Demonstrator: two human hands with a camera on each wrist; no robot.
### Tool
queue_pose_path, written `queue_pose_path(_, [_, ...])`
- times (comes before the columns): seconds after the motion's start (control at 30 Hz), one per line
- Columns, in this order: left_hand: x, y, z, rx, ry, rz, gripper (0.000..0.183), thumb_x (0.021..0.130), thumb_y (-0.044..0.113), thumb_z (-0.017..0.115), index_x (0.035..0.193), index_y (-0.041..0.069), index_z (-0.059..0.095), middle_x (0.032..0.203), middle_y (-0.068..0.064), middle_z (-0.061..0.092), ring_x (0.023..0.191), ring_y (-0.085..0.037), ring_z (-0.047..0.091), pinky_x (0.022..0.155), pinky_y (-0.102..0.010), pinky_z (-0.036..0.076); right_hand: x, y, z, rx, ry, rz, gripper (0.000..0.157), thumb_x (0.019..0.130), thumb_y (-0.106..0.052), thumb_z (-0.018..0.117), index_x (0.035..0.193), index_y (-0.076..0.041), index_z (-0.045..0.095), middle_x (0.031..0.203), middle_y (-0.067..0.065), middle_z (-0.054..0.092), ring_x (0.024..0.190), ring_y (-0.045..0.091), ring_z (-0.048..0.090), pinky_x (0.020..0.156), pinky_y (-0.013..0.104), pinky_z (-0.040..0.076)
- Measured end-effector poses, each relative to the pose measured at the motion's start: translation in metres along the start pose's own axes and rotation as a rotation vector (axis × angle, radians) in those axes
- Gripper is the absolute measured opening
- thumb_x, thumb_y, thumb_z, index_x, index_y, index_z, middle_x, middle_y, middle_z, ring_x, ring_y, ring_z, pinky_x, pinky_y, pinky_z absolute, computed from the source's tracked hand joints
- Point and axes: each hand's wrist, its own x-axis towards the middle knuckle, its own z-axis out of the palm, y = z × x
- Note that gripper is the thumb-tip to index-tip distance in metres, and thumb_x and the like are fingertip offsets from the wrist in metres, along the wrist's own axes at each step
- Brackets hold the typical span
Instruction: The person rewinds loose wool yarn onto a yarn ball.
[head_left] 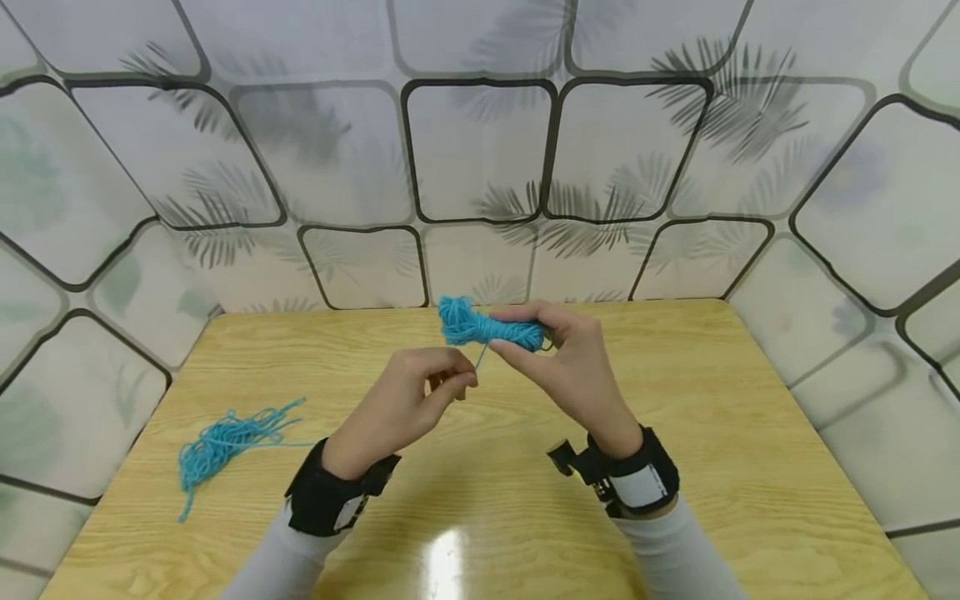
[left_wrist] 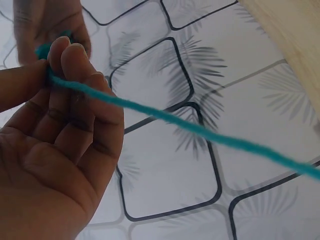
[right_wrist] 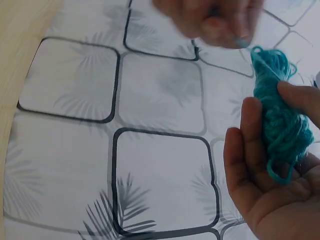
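The left hand is pinching the strand, the right hand is gripping the bundle at two o'clock, winding seemingly calling for tension next.

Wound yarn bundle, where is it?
Head view: the wound yarn bundle is near image centre, held by the right hand, up and right of the left hand.

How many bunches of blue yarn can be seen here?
2: one wound bundle held in the right hand, and one loose tangle lying on the left part of the table.
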Motion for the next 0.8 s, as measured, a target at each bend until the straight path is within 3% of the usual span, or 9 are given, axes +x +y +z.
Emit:
queue_pose_path(0.1, [0.001, -0.008, 0.000, -0.006, -0.003, -0.040, 0.013, 0.092, -0.004, 0.063, 0.094, 0.006, 0.072, 0.076, -0.006, 0.071, 0.064, -0.010, 0.062, 0.055, -0.032, 0.056, -0.004, -0.004, -0.001, 0.082, -0.107, 0.010, 0.026, 0.084, -0.003, 0.076, 0.109, -0.004, 0.073, 0.105, 0.012, 0.074, 0.089, 0.017, 0.067, 0.078, 0.027, 0.057])
queue_pose_path(0.23, [0.002, -0.014, -0.003, -0.022, -0.004, -0.062, 0.012, 0.093, -0.004, 0.062, 0.092, 0.006, 0.069, 0.080, -0.006, 0.071, 0.064, -0.013, 0.060, 0.058, -0.033, 0.053, -0.009, -0.007, -0.003, 0.082, -0.247, -0.007, 0.026, 0.084, -0.008, 0.077, 0.109, -0.008, 0.073, 0.105, 0.008, 0.074, 0.094, 0.016, 0.068, 0.082, 0.035, 0.058])
queue_pose_path(0.53, [0.005, -0.013, -0.012, -0.068, -0.016, -0.109, 0.009, 0.099, 0.007, 0.057, 0.091, 0.009, 0.060, 0.078, -0.003, 0.063, 0.070, -0.011, 0.059, 0.061, -0.036, 0.053, -0.014, -0.007, -0.004, -0.074, -0.411, -0.045, 0.024, 0.082, -0.016, 0.079, 0.106, -0.014, 0.074, 0.098, 0.001, 0.076, 0.086, 0.009, 0.067, 0.072, 0.037, 0.058])
queue_pose_path(0.8, [0.002, -0.002, -0.014, -0.003, -0.035, -0.076, 0.016, 0.096, 0.004, 0.062, 0.086, 0.016, 0.061, 0.071, 0.003, 0.058, 0.059, -0.008, 0.051, 0.051, -0.031, 0.046, -0.017, -0.004, -0.002, -0.192, -0.537, 0.050, 0.019, 0.082, -0.011, 0.078, 0.099, -0.015, 0.073, 0.091, -0.004, 0.073, 0.076, 0.005, 0.063, 0.068, 0.032, 0.058])
